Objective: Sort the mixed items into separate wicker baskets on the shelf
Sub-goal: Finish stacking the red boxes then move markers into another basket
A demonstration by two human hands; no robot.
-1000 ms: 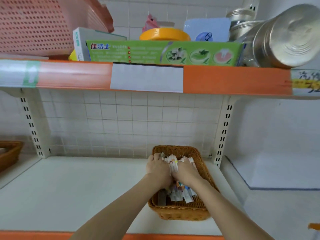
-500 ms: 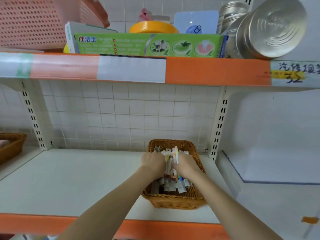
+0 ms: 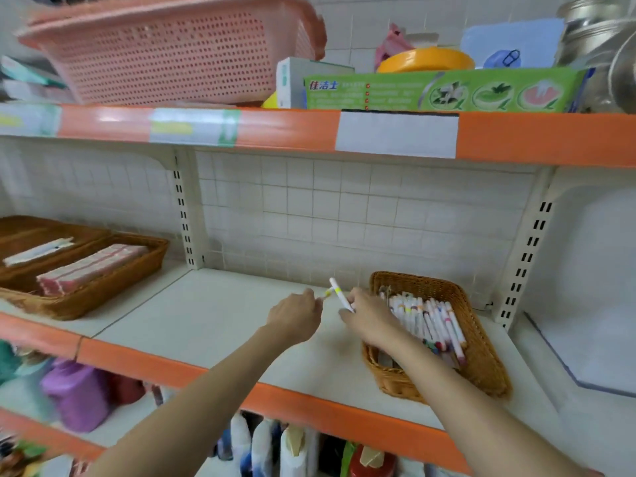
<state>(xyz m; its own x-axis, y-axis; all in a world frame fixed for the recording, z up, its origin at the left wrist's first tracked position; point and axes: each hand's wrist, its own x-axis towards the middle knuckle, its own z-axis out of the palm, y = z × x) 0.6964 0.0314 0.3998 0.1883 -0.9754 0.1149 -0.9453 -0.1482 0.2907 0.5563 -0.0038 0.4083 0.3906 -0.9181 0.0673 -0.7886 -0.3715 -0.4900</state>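
Right hand [image 3: 370, 320] pinches a slim white marker [image 3: 339, 297]; left hand [image 3: 296, 316] grip curls on its yellow-banded end beside the woven wicker basket [image 3: 481, 356].

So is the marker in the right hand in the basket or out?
Out: the right hand holds the marker above the shelf, left of the basket.

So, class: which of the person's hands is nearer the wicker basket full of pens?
Right. The right hand sits at the wicker basket's left rim, holding a pen; the left hand is further left, over bare shelf.
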